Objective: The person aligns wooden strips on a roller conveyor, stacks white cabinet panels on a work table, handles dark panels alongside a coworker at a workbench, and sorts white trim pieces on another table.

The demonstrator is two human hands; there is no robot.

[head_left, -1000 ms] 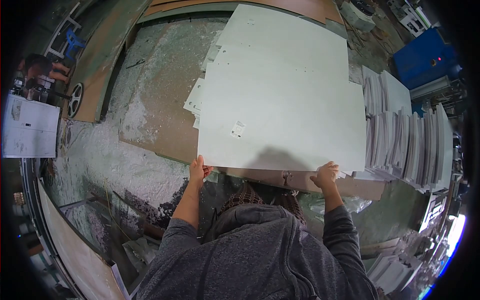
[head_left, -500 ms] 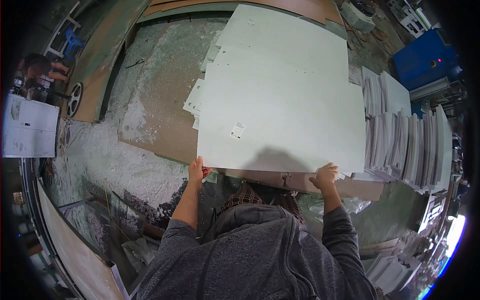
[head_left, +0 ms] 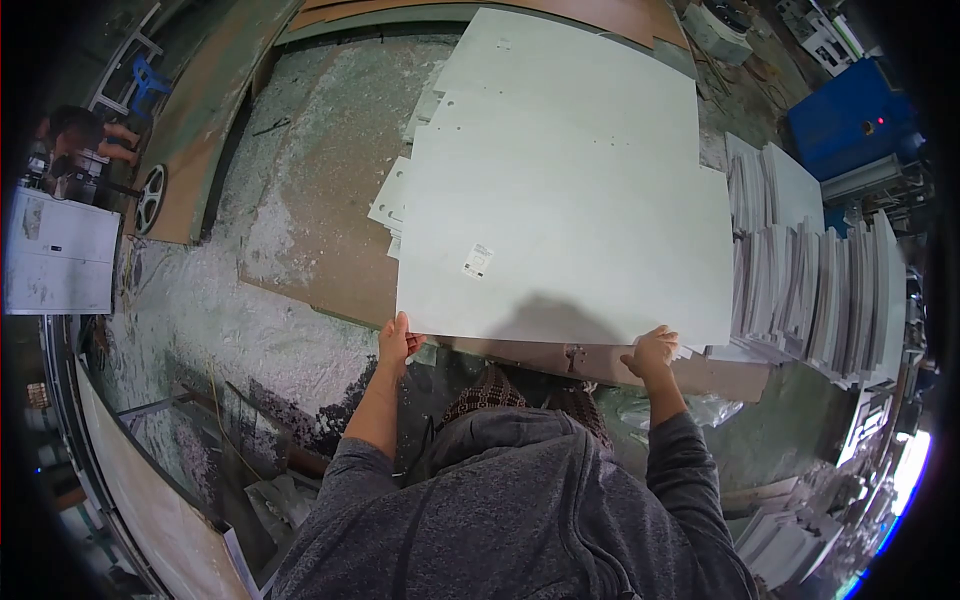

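A large white panel (head_left: 560, 210) lies in front of me, with a small printed label (head_left: 478, 261) near its left side and a few small holes farther up. At the near left corner, my left hand (head_left: 398, 342) is closed on the panel's edge, thumb on top. My right hand (head_left: 655, 352) grips the near edge towards the right, fingers curled over it. Other white boards (head_left: 390, 200) stick out from under the panel on the left; how many lie below is hidden. My head's shadow falls on the panel between both hands.
Many white boards (head_left: 810, 300) stand on edge in rows at the right, near a blue machine (head_left: 850, 120). Brown sheet (head_left: 330, 260) lies beneath the panels. Far left, another person (head_left: 85, 135) is by a handwheel (head_left: 149, 199) and a white cabinet (head_left: 60, 255). Clear plastic (head_left: 700, 412) lies low right.
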